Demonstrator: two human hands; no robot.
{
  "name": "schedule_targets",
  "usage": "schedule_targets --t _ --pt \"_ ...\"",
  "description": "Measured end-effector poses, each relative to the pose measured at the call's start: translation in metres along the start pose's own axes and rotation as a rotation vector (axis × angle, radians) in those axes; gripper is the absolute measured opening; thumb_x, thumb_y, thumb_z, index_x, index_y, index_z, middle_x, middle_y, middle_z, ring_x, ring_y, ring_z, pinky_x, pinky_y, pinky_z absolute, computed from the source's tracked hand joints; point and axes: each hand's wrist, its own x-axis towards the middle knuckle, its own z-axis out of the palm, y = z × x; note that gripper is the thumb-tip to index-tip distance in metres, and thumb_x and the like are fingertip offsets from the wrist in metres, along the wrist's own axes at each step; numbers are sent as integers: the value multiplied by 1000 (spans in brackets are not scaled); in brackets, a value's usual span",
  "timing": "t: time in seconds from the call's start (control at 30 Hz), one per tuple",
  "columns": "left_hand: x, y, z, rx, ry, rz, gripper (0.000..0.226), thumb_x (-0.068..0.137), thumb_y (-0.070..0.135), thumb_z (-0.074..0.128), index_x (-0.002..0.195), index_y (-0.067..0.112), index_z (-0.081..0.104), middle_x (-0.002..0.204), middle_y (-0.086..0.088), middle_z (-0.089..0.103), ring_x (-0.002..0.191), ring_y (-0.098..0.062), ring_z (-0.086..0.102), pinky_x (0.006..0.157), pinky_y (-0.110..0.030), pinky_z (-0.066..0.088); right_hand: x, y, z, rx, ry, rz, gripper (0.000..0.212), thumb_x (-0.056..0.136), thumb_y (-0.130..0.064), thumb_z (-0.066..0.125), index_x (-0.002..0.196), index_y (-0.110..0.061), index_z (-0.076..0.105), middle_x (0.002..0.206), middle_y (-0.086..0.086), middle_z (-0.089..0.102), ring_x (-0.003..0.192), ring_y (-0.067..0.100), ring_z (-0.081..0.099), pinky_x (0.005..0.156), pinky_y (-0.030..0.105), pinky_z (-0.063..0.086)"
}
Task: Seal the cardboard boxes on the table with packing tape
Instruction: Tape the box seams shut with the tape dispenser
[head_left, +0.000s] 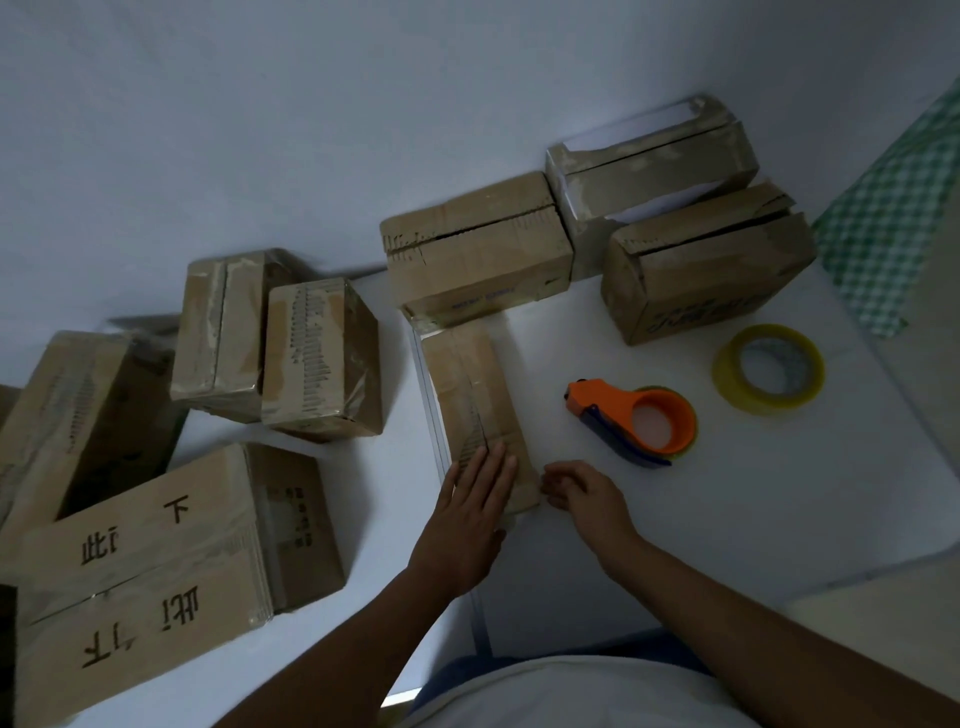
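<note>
Fingers straight and flat, the left hand (470, 512) presses the near end of a long narrow brown cardboard box (480, 415) lying on the white surface (727, 493). Beside that same end the right hand (582, 491) has curled fingers; whether it pinches anything, I cannot tell. An orange tape dispenser (636, 421) lies right of the box, a clear yellowish tape roll (769, 369) beyond.

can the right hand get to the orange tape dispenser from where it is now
Probably yes. The right hand rests at the near end of the narrow box, holding nothing, and only bare table lies between it and the orange tape dispenser on its right.
</note>
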Motion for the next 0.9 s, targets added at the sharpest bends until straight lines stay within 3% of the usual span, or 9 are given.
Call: schedule_targets --t 0.1,0.2,0.3,0.37,0.43,0.5,0.77,0.83,0.9 --pt "0 -1 2 9 -12 2 88 98 41 50 156 17 -11 163 -5 -21 149 -22 -23 123 -44 -6 -19 -4 3 -93 -131 -87 36 100 0 41 126 -13 62 126 6 64 115 17 60 102 28 47" --pt "1 -1 2 15 -10 1 91 96 42 53 156 17 -12 163 -4 -22 149 -21 -25 123 -44 -7 -31 -8 14 -384 -235 -215 51 100 -4 40 150 -15 33 145 2 46 130 14 46 108 16 30" --pt "1 -1 2 29 -24 -3 93 96 43 52 155 18 -15 162 -4 -25 148 -21 -27 123 -44 -7 -35 -9 13 -558 -334 -233 61 102 -10 39 154 -13 8 155 3 27 141 14 30 109 15 17" --pt "1 -1 1 45 -35 0 93 96 45 50 154 18 -17 161 -4 -26 147 -21 -28 123 -45 -6 -31 -11 5 -498 -346 -264 54 103 -13 41 152 -14 21 150 1 36 134 8 36 111 17 23" --pt "1 -1 -1 52 -44 0 93 96 47 49 154 18 -19 161 -4 -28 147 -22 -30 122 -45 -7 -24 -13 -2 -315 -219 -202 39 101 -17 49 139 -13 50 136 2 56 122 12 52 108 26 39" --pt "0 0 -1 61 -47 1 93 97 48 48 153 18 -20 160 -5 -30 146 -22 -30 122 -45 -7 -17 -13 -2 -158 -89 -71 26 96 -18 59 120 -9 65 117 6 66 109 18 61 101 38 48" --pt "0 -2 -10 -13 -33 35 89 98 48 47 154 18 -15 161 -2 -24 149 -21 -25 122 -42 -8 -11 -16 10 -296 -34 -99 24 91 -13 66 114 -7 61 111 8 66 92 13 59 77 19 44" --pt "4 -3 -25 -180 -4 42 79 99 48 47 157 18 2 165 0 -10 152 -18 -10 123 -39 -1 -11 -16 8 -324 -47 -98 28 92 -18 66 118 -9 60 113 8 65 92 13 58 71 16 43" --pt "3 -7 -41 -427 162 6 60 100 37 52 153 17 33 164 0 14 148 -13 15 120 -33 19 -13 -15 7 -364 -60 -111 34 93 -24 64 123 -10 56 118 7 62 95 13 58 71 16 44"
